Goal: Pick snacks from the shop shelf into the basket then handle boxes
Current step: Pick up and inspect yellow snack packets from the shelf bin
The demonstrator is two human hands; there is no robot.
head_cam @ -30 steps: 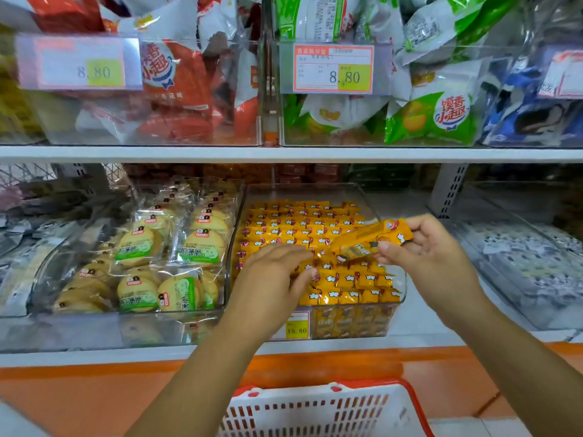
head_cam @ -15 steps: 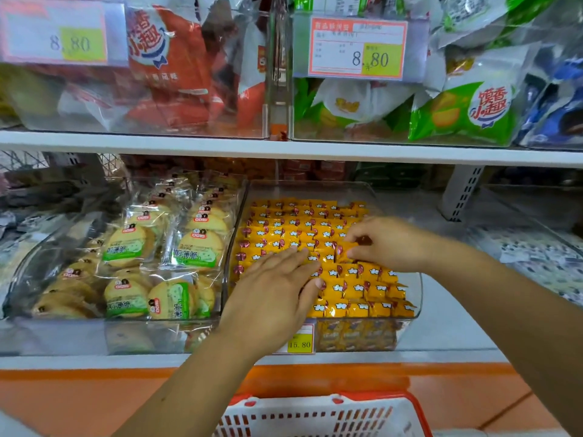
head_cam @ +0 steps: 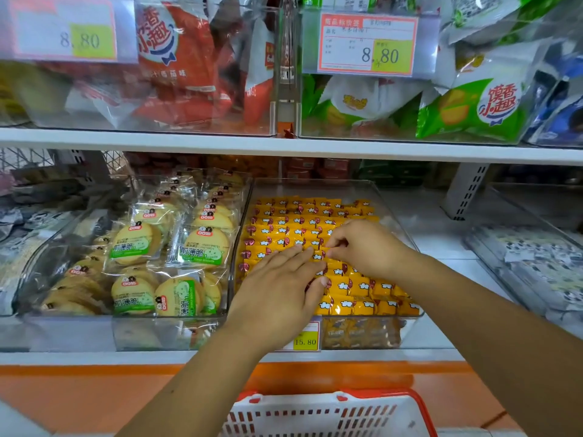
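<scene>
Right hand (head_cam: 367,247) has returned to the bin (head_cam: 413,332), fingers (head_cam: 339,244) pinching a packet (head_cam: 318,255); left hand (head_cam: 280,288) presses flat, fingers (head_cam: 293,260) straight, steadying the rest.

White shelf (head_cam: 441,244), clear snack bins (head_cam: 392,212) on it.

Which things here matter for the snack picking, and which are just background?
In play: yellow snack packets in the clear bin; left hand flat on them; right hand pinching one; basket.
Background: round biscuit packs; red bags; green bags; price tags.
</scene>
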